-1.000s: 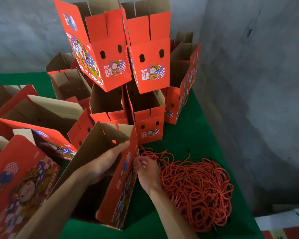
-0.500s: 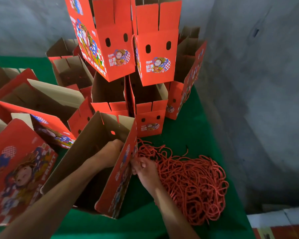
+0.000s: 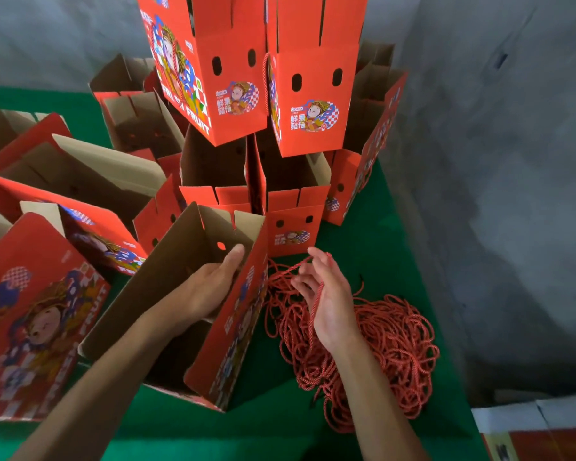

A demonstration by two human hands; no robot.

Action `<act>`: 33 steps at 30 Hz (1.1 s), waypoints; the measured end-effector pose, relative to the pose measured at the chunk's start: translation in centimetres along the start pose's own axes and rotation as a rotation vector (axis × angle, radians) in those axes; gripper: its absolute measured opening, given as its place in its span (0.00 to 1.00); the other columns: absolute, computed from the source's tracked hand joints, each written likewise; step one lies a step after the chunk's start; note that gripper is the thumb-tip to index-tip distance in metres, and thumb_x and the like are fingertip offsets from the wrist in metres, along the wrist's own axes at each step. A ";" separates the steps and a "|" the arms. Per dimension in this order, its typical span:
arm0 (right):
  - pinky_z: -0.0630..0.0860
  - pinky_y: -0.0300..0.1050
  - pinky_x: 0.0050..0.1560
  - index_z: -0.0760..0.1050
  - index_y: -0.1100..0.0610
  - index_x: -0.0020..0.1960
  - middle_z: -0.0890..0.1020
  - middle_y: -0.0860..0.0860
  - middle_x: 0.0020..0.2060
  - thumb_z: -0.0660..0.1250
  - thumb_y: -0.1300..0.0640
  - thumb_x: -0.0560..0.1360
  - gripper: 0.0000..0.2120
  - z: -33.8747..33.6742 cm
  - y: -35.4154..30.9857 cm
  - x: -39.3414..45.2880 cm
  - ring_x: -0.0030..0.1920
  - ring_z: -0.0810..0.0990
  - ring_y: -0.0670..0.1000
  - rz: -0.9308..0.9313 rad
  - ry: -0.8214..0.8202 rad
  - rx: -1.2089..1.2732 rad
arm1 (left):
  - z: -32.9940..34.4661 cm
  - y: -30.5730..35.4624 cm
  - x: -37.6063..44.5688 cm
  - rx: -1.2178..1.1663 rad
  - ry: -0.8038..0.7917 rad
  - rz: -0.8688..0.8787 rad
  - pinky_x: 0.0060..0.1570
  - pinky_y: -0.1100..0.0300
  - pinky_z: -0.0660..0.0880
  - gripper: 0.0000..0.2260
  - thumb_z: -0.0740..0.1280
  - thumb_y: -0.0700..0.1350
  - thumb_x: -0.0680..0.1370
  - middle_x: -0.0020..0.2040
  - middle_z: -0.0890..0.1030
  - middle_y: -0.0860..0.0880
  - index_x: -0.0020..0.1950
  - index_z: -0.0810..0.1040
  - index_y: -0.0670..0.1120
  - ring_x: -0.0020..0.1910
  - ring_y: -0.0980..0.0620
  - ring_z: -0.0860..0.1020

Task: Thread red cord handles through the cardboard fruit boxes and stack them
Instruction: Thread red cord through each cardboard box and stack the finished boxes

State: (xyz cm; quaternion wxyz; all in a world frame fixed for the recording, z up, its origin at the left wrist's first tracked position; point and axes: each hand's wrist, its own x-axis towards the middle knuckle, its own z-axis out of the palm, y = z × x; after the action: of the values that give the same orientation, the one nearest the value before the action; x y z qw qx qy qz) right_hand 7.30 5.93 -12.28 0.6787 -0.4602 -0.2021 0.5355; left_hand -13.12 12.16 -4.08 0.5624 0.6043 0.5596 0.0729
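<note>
An open cardboard fruit box (image 3: 177,274) stands tilted in front of me, brown inside and red outside. My left hand (image 3: 210,291) is inside it against the right wall, one straight finger reaching toward a handle hole (image 3: 221,246). Just right of the box, my right hand (image 3: 330,304) is turned palm up with its fingers loosely curled. It pinches a red cord (image 3: 290,269) that runs across the palm from the cord pile (image 3: 386,344) on the green table (image 3: 363,234).
Stacked red boxes (image 3: 313,101) tower behind the working box, one with a cord handle on its side. More open boxes (image 3: 37,314) crowd the left. A grey wall (image 3: 496,161) closes the right side. White and red cartons (image 3: 539,427) sit at the lower right.
My right hand has left the box wall and risen palm up, drawing a cord out of the pile. My left hand has stretched a finger toward the hole.
</note>
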 end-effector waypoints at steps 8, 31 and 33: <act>0.71 0.57 0.73 0.71 0.59 0.73 0.82 0.55 0.65 0.57 0.54 0.87 0.17 -4.0 4.2 1.8 0.67 0.79 0.54 0.314 0.144 -0.217 | -0.1 -3.0 -2.1 0.027 -0.242 -0.028 0.49 0.53 0.83 0.19 0.67 0.66 0.72 0.52 0.86 0.56 0.60 0.76 0.63 0.51 0.54 0.86; 0.68 0.34 0.44 0.80 0.52 0.57 0.81 0.46 0.55 0.64 0.52 0.84 0.07 -7.2 11.6 -1.4 0.48 0.79 0.44 -0.030 -0.099 -1.703 | 2.0 -2.7 -2.8 -0.049 0.027 -0.174 0.64 0.35 0.73 0.26 0.60 0.54 0.84 0.62 0.78 0.28 0.65 0.75 0.30 0.63 0.28 0.76; 0.69 0.31 0.43 0.82 0.53 0.54 0.80 0.43 0.50 0.66 0.52 0.83 0.08 -6.9 11.1 -1.9 0.43 0.77 0.40 -0.012 -0.089 -1.536 | 2.0 -2.8 -2.5 -0.073 0.033 -0.175 0.64 0.35 0.73 0.27 0.60 0.54 0.84 0.62 0.78 0.29 0.65 0.75 0.30 0.62 0.28 0.76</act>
State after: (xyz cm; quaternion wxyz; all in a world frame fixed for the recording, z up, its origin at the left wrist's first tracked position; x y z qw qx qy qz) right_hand 5.96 1.40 -24.63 0.1625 -0.7794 -0.5468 0.2591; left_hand -14.27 8.35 -5.60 0.5790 0.5310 0.6164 0.0535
